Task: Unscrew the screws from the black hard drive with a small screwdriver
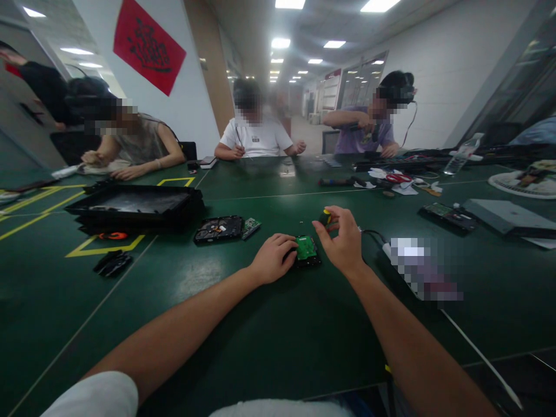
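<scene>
A hard drive (309, 262) with a green circuit board facing up lies on the green table in front of me. My left hand (278, 258) grips its left side, thumb at the near edge and fingers over the top. Just above the drive's right side, my right hand (341, 237) pinches a screwdriver (324, 217) with a black and yellow handle; its blade cannot be made out. Left of the drive, another hard drive (218, 229) lies beside a small loose circuit board (251, 227). A tiny metal piece (301, 222) rests behind the drive I hold.
Black plastic trays (134, 202) are stacked at left, near black scraps (113, 263). A cabled, blurred-out device (417, 272) lies right of my hand. Farther right are another drive (447, 217), a grey metal case (512, 217) and a bottle (464, 155). Several people sit opposite.
</scene>
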`<state>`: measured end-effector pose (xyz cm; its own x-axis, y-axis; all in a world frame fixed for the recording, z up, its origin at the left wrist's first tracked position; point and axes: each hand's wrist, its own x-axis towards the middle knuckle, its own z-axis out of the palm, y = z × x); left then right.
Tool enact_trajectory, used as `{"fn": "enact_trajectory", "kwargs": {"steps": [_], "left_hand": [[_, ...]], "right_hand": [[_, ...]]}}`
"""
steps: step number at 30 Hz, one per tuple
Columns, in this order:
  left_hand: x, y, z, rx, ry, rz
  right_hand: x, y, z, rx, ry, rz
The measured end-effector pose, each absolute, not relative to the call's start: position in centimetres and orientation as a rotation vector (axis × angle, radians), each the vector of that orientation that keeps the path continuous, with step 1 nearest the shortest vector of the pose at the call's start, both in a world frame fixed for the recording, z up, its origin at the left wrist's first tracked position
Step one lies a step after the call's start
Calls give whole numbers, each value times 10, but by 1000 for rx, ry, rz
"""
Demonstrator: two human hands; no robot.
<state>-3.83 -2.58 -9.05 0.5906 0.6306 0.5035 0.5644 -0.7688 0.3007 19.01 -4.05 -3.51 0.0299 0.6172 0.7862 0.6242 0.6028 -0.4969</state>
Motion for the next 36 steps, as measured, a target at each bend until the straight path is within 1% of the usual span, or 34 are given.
{"fn": "enact_trajectory", "kwargs": {"steps": [6, 13, 21, 28, 34, 36], "left_hand": [[-39, -26, -90, 2696, 1020, 931], [-38, -27, -89, 2707, 1018, 925], [-38, -27, -90, 2697, 1022, 921], [-37, -28, -87, 2687, 1014, 934], [-37, -28, -87, 2691, 1036, 918], [-37, -28, -88, 2696, 1039, 918]], "right_hand": [[189, -42, -37, -1034, -1730, 35], [190, -43, -34, -1085, -1706, -148], [187, -44, -37, -1045, -1741, 0], [187, -46, -29, -1030, -1699, -166], [186, -46, -32, -986, -1736, -50], [187, -45, -33, -1000, -1722, -64]]}}
